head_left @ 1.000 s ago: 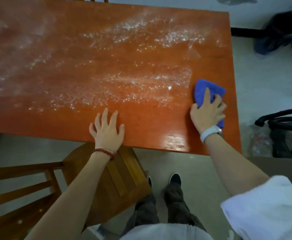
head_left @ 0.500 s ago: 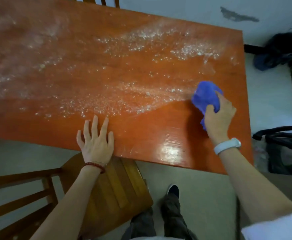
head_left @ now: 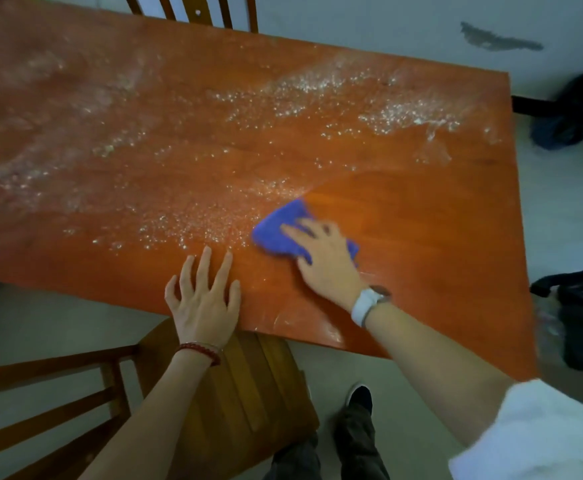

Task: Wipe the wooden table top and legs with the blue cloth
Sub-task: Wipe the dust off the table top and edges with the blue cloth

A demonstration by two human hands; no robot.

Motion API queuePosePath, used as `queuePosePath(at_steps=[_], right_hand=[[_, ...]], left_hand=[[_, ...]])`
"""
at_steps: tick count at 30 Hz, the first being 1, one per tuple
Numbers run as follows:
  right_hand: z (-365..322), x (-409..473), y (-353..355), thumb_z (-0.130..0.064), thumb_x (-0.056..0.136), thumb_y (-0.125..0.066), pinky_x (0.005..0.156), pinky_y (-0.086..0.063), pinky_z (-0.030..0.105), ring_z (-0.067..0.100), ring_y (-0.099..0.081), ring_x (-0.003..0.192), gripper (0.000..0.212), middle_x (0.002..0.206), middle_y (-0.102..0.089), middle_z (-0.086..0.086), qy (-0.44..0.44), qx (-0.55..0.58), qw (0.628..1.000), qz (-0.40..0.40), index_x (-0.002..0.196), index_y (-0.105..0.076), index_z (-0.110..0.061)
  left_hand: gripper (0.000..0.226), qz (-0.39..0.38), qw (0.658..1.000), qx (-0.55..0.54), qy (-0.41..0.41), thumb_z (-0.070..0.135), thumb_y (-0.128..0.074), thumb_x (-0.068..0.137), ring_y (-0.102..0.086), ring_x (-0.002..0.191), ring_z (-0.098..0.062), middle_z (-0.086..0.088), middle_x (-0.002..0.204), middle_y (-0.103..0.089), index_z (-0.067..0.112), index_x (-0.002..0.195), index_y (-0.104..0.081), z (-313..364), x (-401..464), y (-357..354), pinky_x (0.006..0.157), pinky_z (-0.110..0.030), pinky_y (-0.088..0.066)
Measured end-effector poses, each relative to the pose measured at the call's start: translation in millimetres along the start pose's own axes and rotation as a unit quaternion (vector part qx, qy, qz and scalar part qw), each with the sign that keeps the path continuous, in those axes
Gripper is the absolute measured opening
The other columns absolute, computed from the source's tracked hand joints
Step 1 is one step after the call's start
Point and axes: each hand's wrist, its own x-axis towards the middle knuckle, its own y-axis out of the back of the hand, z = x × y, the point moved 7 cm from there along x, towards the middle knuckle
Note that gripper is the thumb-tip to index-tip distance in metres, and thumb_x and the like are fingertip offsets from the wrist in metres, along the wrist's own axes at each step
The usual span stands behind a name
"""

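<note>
From the head view, the right hand (head_left: 328,261) pressed the crumpled blue cloth (head_left: 283,230) flat on the glossy orange wooden desk (head_left: 421,209), fingers (head_left: 292,231) spread over it, at the edge of the white speckled residue (head_left: 193,223). The left hand (head_left: 203,303) rested at the near edge, fingers splayed, holding nothing. Judging from this, a sweep toward that edge could push residue onto the brown wooden chair (head_left: 241,393) below.

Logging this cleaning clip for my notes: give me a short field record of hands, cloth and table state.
right hand: right hand presses the blue cloth flat on the table top
left hand: left hand rests flat, fingers spread, near the front edge
residue: white specks left of the cloth and across the far side
wiped area: clean strip right of the cloth
legs: not visible
</note>
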Motion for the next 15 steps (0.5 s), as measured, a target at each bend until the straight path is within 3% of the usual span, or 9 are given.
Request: queuePosePath(at_steps=[2,3,5,7,10,12,15], right_hand=[[-15,-11,11,-0.005,0.074,-0.04,0.098,-0.031,0.03,0.032,-0.045,0.109,0.056,0.127,-0.055,0.011,0.031,0.112,0.993,-0.011,0.127,-0.054,-0.016],[-9,-10,29,-0.002,0.076,-0.042,0.097,-0.028,0.025,0.029,-0.046,0.111,0.054,0.126,-0.055,0.012,0.02,0.136,0.99,0.027,0.127,-0.054,-0.014],[21,0,70,-0.004,0.077,-0.043,0.097,-0.028,0.028,0.028,-0.047,0.112,0.05,0.124,-0.057,0.016,-0.019,0.126,0.98,0.154,0.125,-0.054,-0.008],[65,12,101,-0.013,0.079,-0.042,0.099,-0.028,0.038,0.036,-0.044,0.115,0.051,0.129,-0.051,0.018,-0.12,0.08,0.962,0.233,0.13,-0.049,-0.01],[113,21,95,-0.02,0.087,-0.046,0.097,-0.03,0.043,0.038,-0.032,0.119,0.053,0.139,-0.035,0.012,-0.312,-0.016,0.934,0.176,0.139,-0.037,-0.023],[102,27,73,-0.025,0.085,-0.048,0.092,-0.034,0.046,0.039,-0.033,0.118,0.054,0.14,-0.034,0.011,-0.295,-0.092,0.942,0.13,0.138,-0.039,-0.026],[37,25,22,-0.03,0.072,-0.04,0.078,-0.045,0.047,0.039,-0.044,0.102,0.054,0.126,-0.051,0.012,-0.11,-0.111,0.983,0.096,0.124,-0.055,-0.026]], left_hand=[[0.06,0.004,1.0,-0.001,-0.003,0.052,-0.015,0.085,-0.019,0.138,-0.025,-0.001,0.15,-0.028,0.032,0.137,-0.036,0,0,2,0.107,-0.049,-0.012],[0.061,-0.001,1.0,0.002,-0.001,0.053,-0.014,0.084,-0.018,0.139,-0.025,-0.001,0.15,-0.027,0.033,0.138,-0.034,1,0,1,0.108,-0.048,-0.012],[0.06,-0.002,1.0,0.004,0.003,0.054,-0.014,0.084,-0.015,0.139,-0.023,0.001,0.151,-0.026,0.036,0.138,-0.032,0,1,0,0.108,-0.047,-0.011],[0.058,0.001,1.0,0.002,0.003,0.053,-0.015,0.086,-0.015,0.139,-0.022,0.002,0.151,-0.026,0.037,0.138,-0.031,0,2,1,0.108,-0.047,-0.01],[0.057,-0.003,1.0,-0.006,-0.008,0.053,-0.014,0.086,-0.013,0.139,-0.021,0.003,0.151,-0.024,0.037,0.139,-0.031,0,1,1,0.108,-0.046,-0.009],[0.053,0.002,0.999,-0.043,-0.016,0.048,-0.02,0.088,-0.015,0.139,-0.019,0.004,0.15,-0.027,0.034,0.137,-0.037,-3,3,5,0.108,-0.042,-0.009],[0.037,0.051,0.981,-0.184,0.015,0.024,-0.042,0.093,-0.025,0.137,-0.02,0.0,0.144,-0.039,0.021,0.129,-0.05,-25,7,23,0.109,-0.039,-0.013]])
